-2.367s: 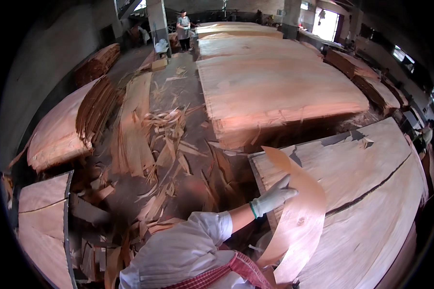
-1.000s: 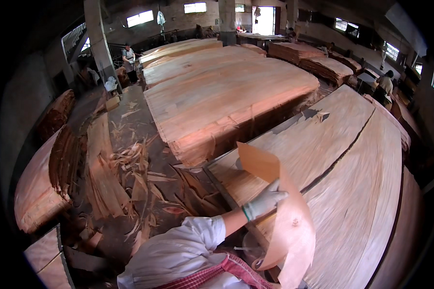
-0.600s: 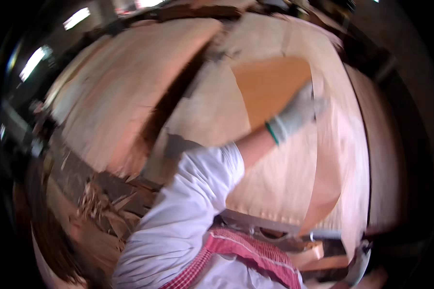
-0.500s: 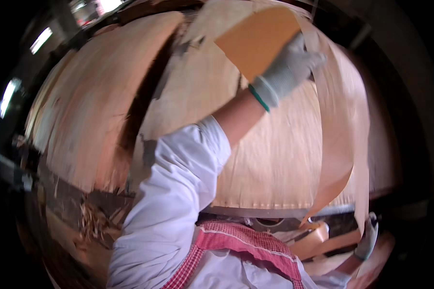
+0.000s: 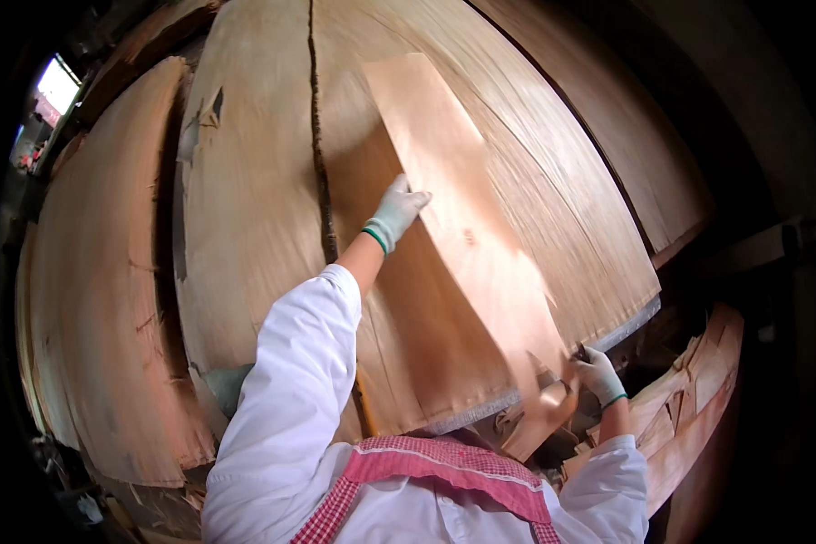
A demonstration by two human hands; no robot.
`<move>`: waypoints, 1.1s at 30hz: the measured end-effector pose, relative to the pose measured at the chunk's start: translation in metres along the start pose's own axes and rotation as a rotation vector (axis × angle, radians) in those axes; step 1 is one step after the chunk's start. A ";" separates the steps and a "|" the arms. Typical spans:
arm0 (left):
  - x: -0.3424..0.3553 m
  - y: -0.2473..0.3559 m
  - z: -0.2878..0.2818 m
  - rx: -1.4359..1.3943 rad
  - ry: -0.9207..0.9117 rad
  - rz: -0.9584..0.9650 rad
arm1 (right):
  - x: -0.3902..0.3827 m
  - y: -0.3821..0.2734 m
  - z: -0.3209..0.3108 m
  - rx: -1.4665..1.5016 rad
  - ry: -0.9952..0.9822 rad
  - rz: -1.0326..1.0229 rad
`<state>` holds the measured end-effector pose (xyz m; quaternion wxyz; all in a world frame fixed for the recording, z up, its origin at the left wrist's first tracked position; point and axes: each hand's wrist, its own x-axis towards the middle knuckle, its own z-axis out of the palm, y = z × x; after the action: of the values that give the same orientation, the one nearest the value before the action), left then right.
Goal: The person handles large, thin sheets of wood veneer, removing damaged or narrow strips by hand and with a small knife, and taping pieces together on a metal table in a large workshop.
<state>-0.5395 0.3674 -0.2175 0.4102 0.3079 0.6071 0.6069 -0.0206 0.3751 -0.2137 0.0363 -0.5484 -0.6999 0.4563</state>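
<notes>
My left fingers (image 5: 414,195), gloved and held together, press on a long veneer strip (image 5: 462,227); my right hand (image 5: 598,374) pinches its lower end. The strip lies slantwise across the veneer stack (image 5: 254,181), beside a dark split (image 5: 317,154); scraps (image 5: 698,381) sit below right.

Left hand (image 5: 395,211) outstretched (right hand (image 5: 597,374) lower)

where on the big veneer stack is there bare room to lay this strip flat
Free: the broad sheet face right of the veneer strip, out to the stack's far edge, and the band between the long crack and the stack's left edge. Crowded: the near edge by the right hand, with offcuts piled below.
</notes>
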 end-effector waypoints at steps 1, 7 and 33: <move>0.014 -0.019 -0.014 0.018 0.026 0.089 | 0.007 -0.009 0.008 -0.035 0.094 -0.055; 0.057 -0.050 -0.037 0.588 0.329 0.013 | 0.075 -0.145 0.072 0.443 0.118 0.123; 0.117 -0.070 -0.020 1.141 -0.188 0.475 | 0.174 -0.217 0.175 -0.760 -0.073 -0.180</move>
<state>-0.6037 0.4547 -0.3025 0.0869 0.6572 0.7118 0.2319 -0.3452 0.4134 -0.2468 -0.1545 -0.4423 -0.8652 0.1787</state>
